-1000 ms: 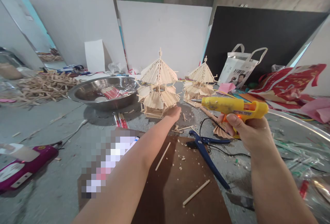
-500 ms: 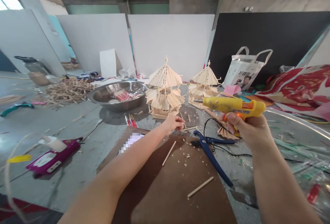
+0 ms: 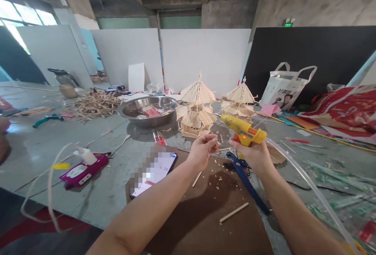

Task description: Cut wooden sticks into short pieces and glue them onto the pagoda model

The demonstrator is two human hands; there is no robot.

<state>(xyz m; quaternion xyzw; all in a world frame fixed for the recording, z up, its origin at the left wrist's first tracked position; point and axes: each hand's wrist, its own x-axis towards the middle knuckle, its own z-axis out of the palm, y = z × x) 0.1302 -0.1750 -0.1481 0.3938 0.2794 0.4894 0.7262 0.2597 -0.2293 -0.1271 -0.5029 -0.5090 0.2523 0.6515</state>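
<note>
My right hand grips a yellow hot glue gun, its nozzle pointing left. A long clear glue stick trails from the gun's rear. My left hand has its fingers pinched together just in front of the nearer stick pagoda; what they hold, if anything, is too small to make out. A second stick pagoda stands behind and to the right. Below my hands lies a brown board with a loose wooden stick and scattered scraps. Blue-handled cutters rest at its right edge.
A steel basin holds red-and-clear packets. Left of it is a stick pile. A phone lies beside my left forearm, with a purple power strip farther left. Clear and green plastic scraps lie at right.
My right hand has brought the glue gun left, nearer my left hand, and angled it. My left hand stays pinched near the front pagoda. The view has tilted up and turned left.
</note>
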